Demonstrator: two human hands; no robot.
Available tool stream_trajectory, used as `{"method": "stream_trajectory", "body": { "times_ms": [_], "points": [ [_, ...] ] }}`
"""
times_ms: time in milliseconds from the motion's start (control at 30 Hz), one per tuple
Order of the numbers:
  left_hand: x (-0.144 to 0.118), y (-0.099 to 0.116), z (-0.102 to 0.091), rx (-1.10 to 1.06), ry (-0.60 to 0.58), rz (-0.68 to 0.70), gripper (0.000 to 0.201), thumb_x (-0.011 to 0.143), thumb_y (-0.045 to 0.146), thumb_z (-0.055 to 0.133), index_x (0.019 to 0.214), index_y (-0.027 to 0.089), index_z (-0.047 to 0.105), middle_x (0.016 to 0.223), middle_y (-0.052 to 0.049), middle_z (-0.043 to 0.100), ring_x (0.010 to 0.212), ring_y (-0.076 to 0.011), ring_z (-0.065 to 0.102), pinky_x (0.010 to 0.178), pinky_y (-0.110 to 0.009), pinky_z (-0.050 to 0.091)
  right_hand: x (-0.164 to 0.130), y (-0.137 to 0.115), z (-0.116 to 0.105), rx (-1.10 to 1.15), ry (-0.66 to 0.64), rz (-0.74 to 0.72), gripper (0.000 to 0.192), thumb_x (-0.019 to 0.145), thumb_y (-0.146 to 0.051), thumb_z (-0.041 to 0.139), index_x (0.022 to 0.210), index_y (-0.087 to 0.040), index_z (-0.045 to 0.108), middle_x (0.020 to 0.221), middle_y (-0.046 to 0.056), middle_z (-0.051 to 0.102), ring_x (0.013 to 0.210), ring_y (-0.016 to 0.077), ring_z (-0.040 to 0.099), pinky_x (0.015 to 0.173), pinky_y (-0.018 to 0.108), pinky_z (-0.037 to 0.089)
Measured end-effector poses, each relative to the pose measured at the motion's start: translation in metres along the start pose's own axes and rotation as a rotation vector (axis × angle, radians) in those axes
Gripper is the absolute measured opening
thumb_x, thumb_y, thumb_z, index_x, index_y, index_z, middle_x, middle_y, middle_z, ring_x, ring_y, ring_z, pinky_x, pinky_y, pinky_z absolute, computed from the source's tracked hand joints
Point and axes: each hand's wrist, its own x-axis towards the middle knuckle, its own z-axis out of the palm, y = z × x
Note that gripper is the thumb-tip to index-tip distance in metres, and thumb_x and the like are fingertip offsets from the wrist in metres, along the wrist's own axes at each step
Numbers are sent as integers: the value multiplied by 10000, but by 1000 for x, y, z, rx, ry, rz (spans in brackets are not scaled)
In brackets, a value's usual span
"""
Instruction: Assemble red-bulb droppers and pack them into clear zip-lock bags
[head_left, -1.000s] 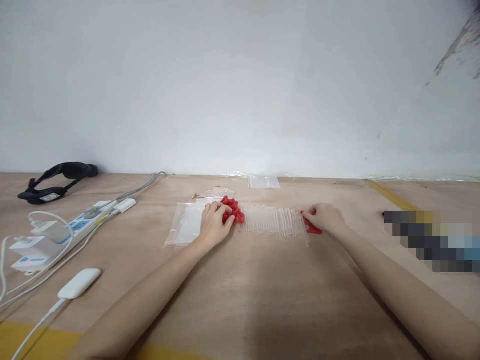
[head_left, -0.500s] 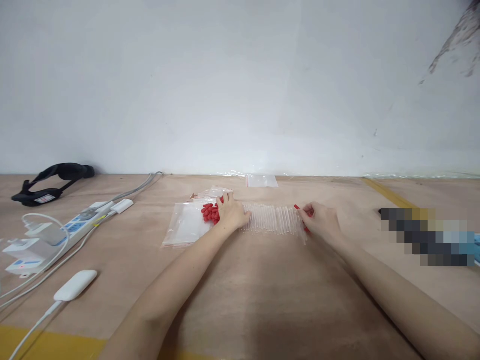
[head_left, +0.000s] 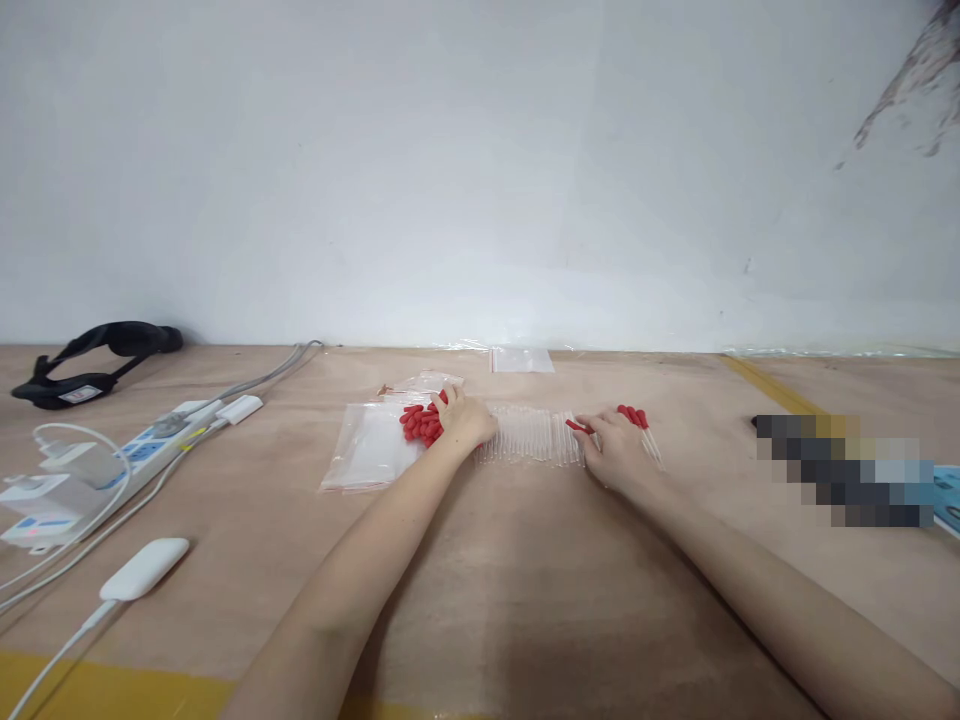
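A pile of red caps (head_left: 421,425) lies on a clear plastic bag at centre left. My left hand (head_left: 466,420) rests at the pile's right side, fingers over the caps and thumb spread away toward the tubes; its fingertips are partly hidden. Side by side to its right lies a row of thin clear tubes (head_left: 529,436). At the row's right end my right hand (head_left: 611,448) pinches a red cap (head_left: 577,426) between thumb and finger. Beyond that hand, several tubes with red ends (head_left: 634,416) lie together, partly covered by it.
Flat clear bags (head_left: 367,445) lie under and beside the caps, and another small bag (head_left: 523,361) sits by the wall. At left are a power strip (head_left: 142,455) with cables, a white oval device (head_left: 145,568) and a black strap (head_left: 97,365). A pixelated object (head_left: 847,470) lies at right.
My right hand has shifted left along the row of tubes, a red cap at its fingertips. Red-ended tubes now show to its right. The left hand stays by the caps.
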Motion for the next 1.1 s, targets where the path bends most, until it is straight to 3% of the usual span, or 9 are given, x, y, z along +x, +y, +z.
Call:
{"method": "stream_trajectory", "body": {
  "times_ms": [133,267,333,400,500,600,733,867,1100],
  "points": [
    [-1,0,-2,-62,28,18,340,742,382,470,883,131,650,1208,-172,452,1201,-367,237,939,-532,190,-2,-8,-4,84,-1,-24,236,804,-266,432,846,-182,648,779,67,586,801,199,521,734,336,378],
    [-13,-2,-16,-132,87,75,323,840,338,350,878,138,601,1184,-149,447,1141,-324,316,861,-454,324,-4,-13,-6,266,-10,0,197,775,-268,455,851,-167,607,807,63,599,788,187,537,681,309,415],
    [-26,-7,-23,-193,118,164,287,867,304,320,885,145,559,1144,-131,467,1106,-286,355,833,-408,361,-7,-16,-5,351,-26,19,173,762,-277,470,833,-172,587,776,47,603,725,168,542,630,289,424],
    [-42,-15,-25,-342,188,365,205,868,247,336,855,143,513,1043,-126,506,1043,-256,400,820,-391,375,-11,-21,-2,417,-55,17,161,759,-292,485,829,-179,578,719,29,596,633,146,528,565,270,419],
    [-68,-29,-16,-510,243,577,129,864,174,333,852,160,461,892,-78,534,868,-191,477,765,-333,406,-17,-32,2,490,-118,-29,200,765,-309,518,903,-179,583,681,18,586,560,128,500,524,262,416],
    [-85,-40,0,-530,197,628,118,867,171,340,847,175,456,785,-36,551,729,-162,516,676,-289,425,-23,-43,4,548,-167,-117,237,805,-294,487,987,-182,587,770,43,598,638,141,529,599,283,446],
    [-90,-46,13,-571,243,693,127,864,163,376,930,172,485,862,-45,586,804,-162,555,708,-275,441,-27,-51,3,626,-210,-190,212,836,-241,436,970,-202,595,871,56,597,795,158,557,705,299,456],
    [-88,-46,17,-594,283,776,174,883,177,372,973,173,520,900,-49,583,829,-149,553,730,-259,446,-29,-53,3,645,-212,-185,182,829,-228,450,950,-196,582,855,52,597,772,153,552,676,289,458],
    [-90,-47,18,-620,256,804,201,893,198,368,1005,181,535,910,-49,561,830,-137,549,747,-253,453,-29,-54,3,664,-207,-240,195,834,-232,446,966,-206,586,857,50,599,783,154,551,696,299,453]
  ]
}}
